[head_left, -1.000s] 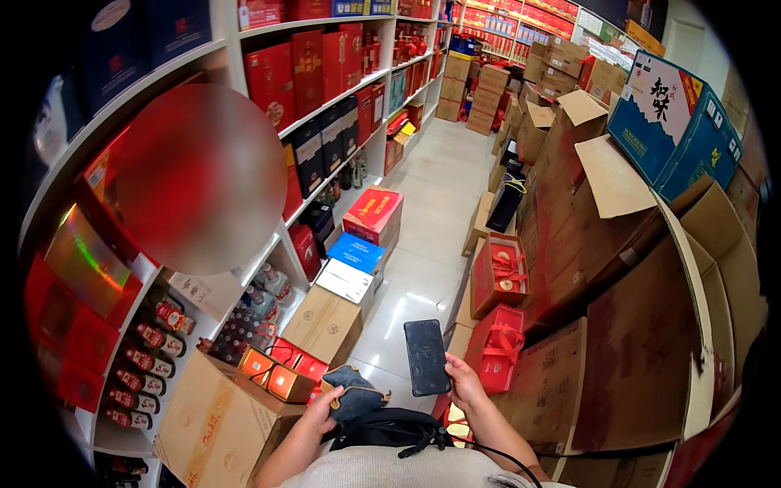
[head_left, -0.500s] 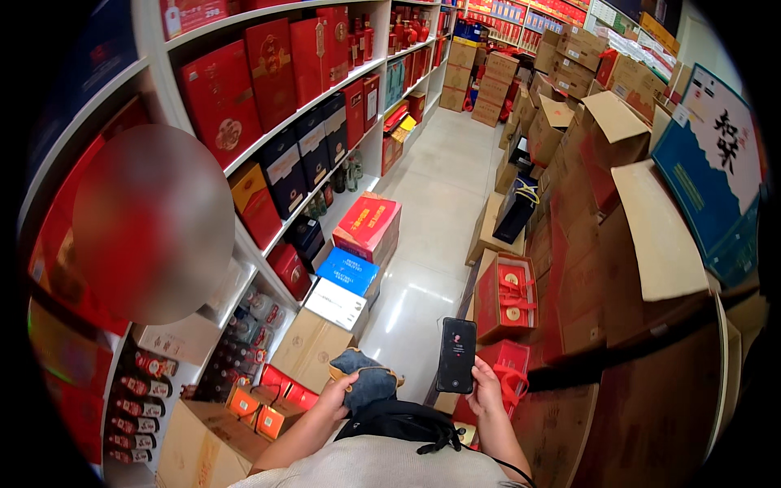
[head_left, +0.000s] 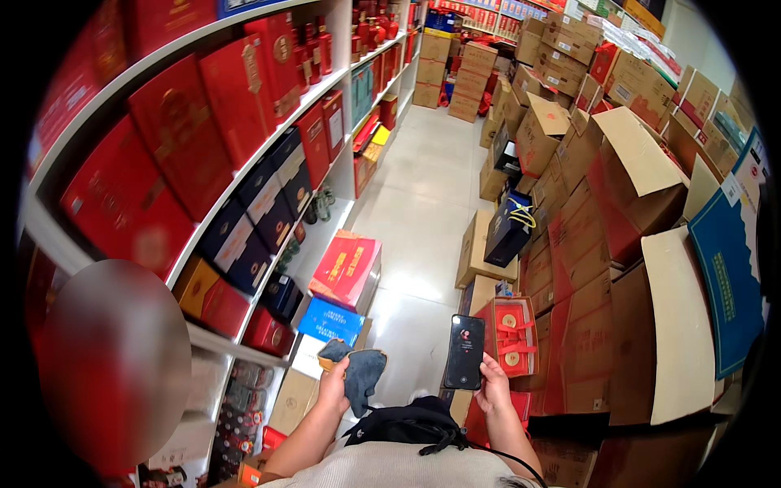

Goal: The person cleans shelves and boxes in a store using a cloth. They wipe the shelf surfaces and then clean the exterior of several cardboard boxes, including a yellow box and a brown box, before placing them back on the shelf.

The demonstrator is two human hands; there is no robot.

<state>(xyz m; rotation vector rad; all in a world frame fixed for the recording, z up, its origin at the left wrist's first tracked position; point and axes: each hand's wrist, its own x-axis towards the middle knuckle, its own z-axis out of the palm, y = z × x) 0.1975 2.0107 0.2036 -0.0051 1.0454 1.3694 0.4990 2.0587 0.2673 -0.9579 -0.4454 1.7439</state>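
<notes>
Two hands pinch: the left hand (head_left: pixel 333 389) one blue-grey cloth bundle (head_left: pixel 366 377), the right hand (head_left: pixel 494 387) one black phone (head_left: pixel 464 354).

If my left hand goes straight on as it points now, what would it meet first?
Your left hand seems to have a free way over the pale floor, beyond the dark soft item it holds; depth is unclear.

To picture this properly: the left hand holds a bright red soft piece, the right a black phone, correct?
Not quite: the head view shows the soft piece in the left hand is dark blue-grey. The right hand does hold a black phone.
</notes>
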